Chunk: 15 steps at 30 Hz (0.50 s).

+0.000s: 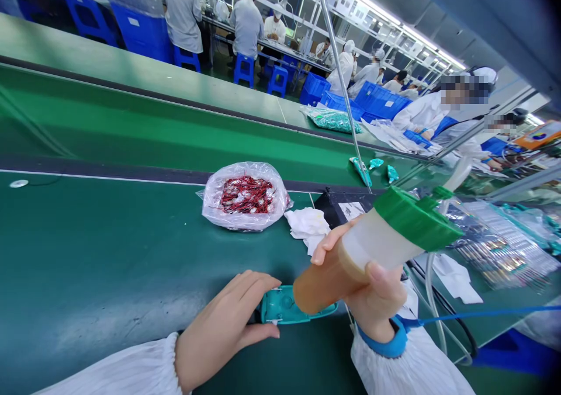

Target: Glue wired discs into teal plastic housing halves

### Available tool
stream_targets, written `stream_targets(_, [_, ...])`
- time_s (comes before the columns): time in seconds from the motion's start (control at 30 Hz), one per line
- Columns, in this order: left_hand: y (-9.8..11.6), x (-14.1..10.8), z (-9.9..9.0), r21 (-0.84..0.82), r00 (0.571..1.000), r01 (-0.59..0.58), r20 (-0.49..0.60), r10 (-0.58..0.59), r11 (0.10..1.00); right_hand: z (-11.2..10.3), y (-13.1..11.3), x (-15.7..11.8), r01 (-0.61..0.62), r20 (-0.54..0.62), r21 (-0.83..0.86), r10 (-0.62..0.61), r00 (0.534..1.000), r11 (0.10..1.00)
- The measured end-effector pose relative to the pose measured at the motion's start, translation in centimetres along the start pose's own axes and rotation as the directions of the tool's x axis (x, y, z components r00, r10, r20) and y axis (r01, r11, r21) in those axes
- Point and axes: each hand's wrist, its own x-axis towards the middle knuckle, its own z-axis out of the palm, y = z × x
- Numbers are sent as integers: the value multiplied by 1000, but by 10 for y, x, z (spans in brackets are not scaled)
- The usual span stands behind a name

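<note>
My right hand [372, 284] is wrapped round a glue-dispensing syringe [377, 240], a translucent barrel with amber-brown fluid and a green cap, tilted with its cap end up to the right. A clear hose leaves the cap. The barrel's lower end is over a teal plastic shell [280, 306] on the green bench, and its tip is hidden. With thumb and fingers on either side, my left hand [236, 310] grips the shell's left end. A blue wrist strap [388, 339] circles my right wrist.
Behind the hands is a clear bag of red-wired parts [248, 196]. White wipes [307, 224] and a black box [337, 205] are to its right. Bagged metal parts [504, 249] lie at far right. A green conveyor belt [175, 132] crosses behind; people in white coats work beyond.
</note>
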Motion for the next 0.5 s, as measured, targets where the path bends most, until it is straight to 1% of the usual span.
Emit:
stream_targets(0.13, [1,1,0,4,999,-28,-23,28,1000,1,-2,-3,38,17,-17,-38,999,999])
stream_targets(0.43, [0,3,-1,9,999,-15,-35,16,1000,-3,-7,-10,104,161,-133,-82,984,986])
stream_targets(0.5, [2,4,-2,4,999,-10,-45,10,1000,-7,-5,-12,107,155,-171,-80,985,979])
